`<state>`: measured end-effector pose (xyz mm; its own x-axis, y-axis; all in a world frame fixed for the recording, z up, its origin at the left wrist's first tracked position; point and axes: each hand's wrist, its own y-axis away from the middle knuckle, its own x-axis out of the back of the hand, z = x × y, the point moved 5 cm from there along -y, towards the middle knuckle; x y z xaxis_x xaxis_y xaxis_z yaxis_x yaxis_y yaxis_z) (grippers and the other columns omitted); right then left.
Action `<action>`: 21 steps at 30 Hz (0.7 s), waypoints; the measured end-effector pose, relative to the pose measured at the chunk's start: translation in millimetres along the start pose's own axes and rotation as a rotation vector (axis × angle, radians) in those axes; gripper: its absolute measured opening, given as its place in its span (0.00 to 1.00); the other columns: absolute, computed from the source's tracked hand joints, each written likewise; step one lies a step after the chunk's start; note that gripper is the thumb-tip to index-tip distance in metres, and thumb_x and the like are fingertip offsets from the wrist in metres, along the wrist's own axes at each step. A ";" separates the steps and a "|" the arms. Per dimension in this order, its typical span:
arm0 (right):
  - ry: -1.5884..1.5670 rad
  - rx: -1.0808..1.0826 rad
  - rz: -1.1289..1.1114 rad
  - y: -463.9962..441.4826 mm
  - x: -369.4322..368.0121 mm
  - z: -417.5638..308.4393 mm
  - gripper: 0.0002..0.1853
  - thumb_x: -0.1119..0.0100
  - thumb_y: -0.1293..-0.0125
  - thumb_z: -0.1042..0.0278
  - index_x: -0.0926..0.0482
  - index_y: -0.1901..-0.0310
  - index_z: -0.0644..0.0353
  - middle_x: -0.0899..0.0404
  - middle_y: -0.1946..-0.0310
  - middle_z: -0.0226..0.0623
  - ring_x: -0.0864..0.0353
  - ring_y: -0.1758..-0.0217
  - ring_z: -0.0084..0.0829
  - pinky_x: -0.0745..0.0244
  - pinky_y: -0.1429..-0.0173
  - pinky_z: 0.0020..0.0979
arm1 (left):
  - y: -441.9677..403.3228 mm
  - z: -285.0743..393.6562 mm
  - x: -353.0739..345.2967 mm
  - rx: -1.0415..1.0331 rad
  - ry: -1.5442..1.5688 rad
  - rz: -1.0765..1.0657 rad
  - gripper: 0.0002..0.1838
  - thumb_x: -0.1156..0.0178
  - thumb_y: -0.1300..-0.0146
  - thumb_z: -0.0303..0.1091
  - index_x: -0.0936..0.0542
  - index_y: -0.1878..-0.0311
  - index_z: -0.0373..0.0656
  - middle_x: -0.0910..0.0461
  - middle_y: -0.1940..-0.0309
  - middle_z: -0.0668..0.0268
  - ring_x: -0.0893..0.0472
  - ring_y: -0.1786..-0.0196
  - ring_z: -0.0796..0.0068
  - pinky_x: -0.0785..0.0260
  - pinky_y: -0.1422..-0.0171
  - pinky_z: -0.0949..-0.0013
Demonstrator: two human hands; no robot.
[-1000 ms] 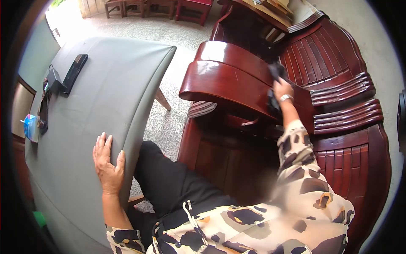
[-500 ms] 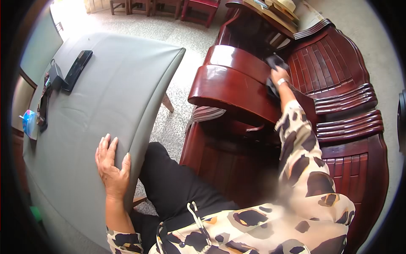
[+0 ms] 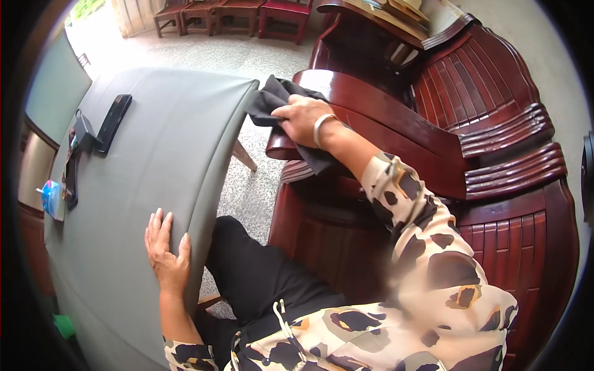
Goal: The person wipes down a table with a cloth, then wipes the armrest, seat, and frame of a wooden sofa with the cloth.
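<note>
While the left hand lies palm down at the lower left of the frame, its fingers straight and slightly parted and its thumb set apart, the right hand grips a bunched black cloth at the upper centre. The fingers of that right hand curl into the fabric, with folds spilling past them towards the left and hanging below the palm. A white band circles the right wrist.

Beneath the left hand spreads a grey table cover, which fills the left side of the frame. The cloth lies over the rounded left ends of two adjoining polished dark-red armrests, the farther armrest and the nearer armrest. Whether it also touches the corner of the table cover or merely overlaps it in view is hard to tell.

At the right of the frame, the armchairs show slatted wooden backs. Near the table's far edge, at the left, sit a slim black device, a small dark-grey box just beside it, and a blue packet lower down. Wooden chairs line the top.
</note>
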<state>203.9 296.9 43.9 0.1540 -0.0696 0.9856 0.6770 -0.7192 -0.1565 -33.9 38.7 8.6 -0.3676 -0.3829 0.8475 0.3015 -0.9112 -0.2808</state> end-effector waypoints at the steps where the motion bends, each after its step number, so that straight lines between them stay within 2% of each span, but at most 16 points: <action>1: -0.051 -0.038 0.133 11.7 4.2 16.6 0.12 0.47 0.43 0.63 0.20 0.57 0.45 0.25 0.65 0.40 0.23 0.58 0.41 0.27 0.53 0.39 | -0.4 0.9 -1.0 -0.010 0.004 -0.009 0.24 0.42 0.48 0.31 0.27 0.46 0.37 0.34 0.39 0.54 0.39 0.33 0.56 0.54 0.28 0.57; 3: -0.019 -0.175 0.355 38.2 16.5 73.1 0.13 0.46 0.44 0.64 0.20 0.57 0.49 0.24 0.67 0.45 0.24 0.61 0.45 0.27 0.54 0.40 | -0.1 1.8 0.1 -0.007 -0.018 -0.009 0.24 0.43 0.48 0.31 0.28 0.45 0.37 0.35 0.38 0.54 0.39 0.33 0.56 0.55 0.28 0.57; 5: 0.109 -0.381 0.443 84.9 20.3 151.9 0.15 0.49 0.42 0.61 0.21 0.55 0.54 0.22 0.64 0.50 0.24 0.59 0.49 0.28 0.52 0.42 | 0.4 1.4 0.7 -0.017 -0.015 -0.009 0.25 0.43 0.48 0.31 0.28 0.44 0.37 0.35 0.38 0.54 0.39 0.33 0.56 0.55 0.28 0.57; 6: 0.128 -0.637 0.393 119.1 16.8 201.5 0.18 0.50 0.42 0.56 0.22 0.53 0.54 0.22 0.61 0.51 0.24 0.56 0.50 0.30 0.50 0.44 | 0.6 1.8 0.9 -0.022 -0.016 -0.007 0.25 0.43 0.47 0.31 0.29 0.44 0.37 0.35 0.38 0.54 0.39 0.33 0.56 0.55 0.28 0.57; 7: 0.128 -0.924 0.302 162.1 17.5 236.8 0.18 0.51 0.42 0.56 0.22 0.52 0.49 0.21 0.59 0.47 0.24 0.52 0.47 0.30 0.48 0.45 | 0.7 2.1 1.7 -0.019 -0.011 -0.003 0.25 0.43 0.47 0.31 0.29 0.44 0.37 0.35 0.38 0.54 0.39 0.33 0.56 0.55 0.28 0.57; 8: 0.152 -1.080 0.226 209.7 11.7 277.4 0.19 0.52 0.41 0.55 0.23 0.50 0.49 0.22 0.56 0.47 0.25 0.49 0.48 0.31 0.47 0.46 | 0.8 2.3 2.1 -0.016 -0.011 0.000 0.25 0.43 0.47 0.31 0.29 0.44 0.37 0.35 0.38 0.54 0.39 0.33 0.56 0.55 0.28 0.57; 9: 0.223 -1.212 0.154 259.3 9.9 306.4 0.19 0.53 0.40 0.55 0.24 0.49 0.47 0.23 0.55 0.49 0.25 0.50 0.49 0.31 0.47 0.47 | 0.8 2.5 2.0 -0.015 -0.011 0.001 0.25 0.43 0.47 0.31 0.29 0.44 0.37 0.35 0.38 0.54 0.39 0.33 0.56 0.55 0.28 0.57; 11: 0.344 -1.319 -0.004 337.2 18.7 324.0 0.21 0.55 0.38 0.56 0.31 0.42 0.43 0.23 0.55 0.48 0.25 0.50 0.49 0.31 0.46 0.47 | 1.4 0.4 1.4 -0.023 -0.014 0.006 0.25 0.43 0.48 0.31 0.29 0.44 0.37 0.35 0.38 0.54 0.40 0.33 0.56 0.55 0.28 0.57; 12: 0.400 -1.427 0.054 356.8 30.4 306.5 0.22 0.55 0.37 0.56 0.32 0.41 0.44 0.24 0.53 0.45 0.25 0.49 0.47 0.31 0.46 0.47 | 1.5 0.7 1.1 -0.035 -0.024 0.009 0.25 0.43 0.48 0.31 0.29 0.44 0.37 0.35 0.38 0.54 0.40 0.33 0.56 0.55 0.28 0.57; 14: 0.427 -1.468 0.095 363.6 37.8 288.3 0.21 0.53 0.38 0.54 0.30 0.43 0.43 0.25 0.52 0.44 0.25 0.48 0.45 0.31 0.47 0.48 | 1.1 0.8 -0.7 -0.028 -0.024 0.011 0.25 0.43 0.48 0.31 0.28 0.44 0.37 0.35 0.38 0.54 0.40 0.33 0.56 0.55 0.28 0.57; 16: 0.331 -1.608 0.170 360.5 35.6 286.5 0.20 0.53 0.39 0.53 0.28 0.44 0.41 0.25 0.51 0.44 0.26 0.47 0.44 0.31 0.45 0.46 | 1.2 -0.7 0.4 -0.018 -0.035 0.018 0.25 0.42 0.48 0.31 0.28 0.44 0.37 0.35 0.39 0.54 0.40 0.33 0.56 0.54 0.29 0.57; 18: 0.237 -1.570 0.068 322.0 29.8 292.5 0.20 0.54 0.39 0.54 0.26 0.46 0.44 0.26 0.48 0.41 0.27 0.44 0.45 0.32 0.42 0.45 | 0.3 0.2 1.6 -0.033 -0.018 0.030 0.25 0.41 0.49 0.31 0.28 0.45 0.36 0.34 0.39 0.54 0.39 0.34 0.56 0.54 0.29 0.57; 21: 0.139 -1.308 0.048 221.1 12.6 281.8 0.22 0.55 0.39 0.53 0.28 0.43 0.44 0.27 0.46 0.42 0.29 0.42 0.42 0.34 0.40 0.44 | -0.8 1.8 3.6 -0.023 -0.006 0.035 0.24 0.41 0.50 0.31 0.27 0.47 0.35 0.33 0.40 0.54 0.38 0.35 0.56 0.53 0.29 0.57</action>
<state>558.3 331.8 3.8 0.0301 -0.1270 0.9914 -0.5312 -0.8423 -0.0917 -33.9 38.4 12.7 -0.3516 -0.4138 0.8397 0.2942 -0.9004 -0.3205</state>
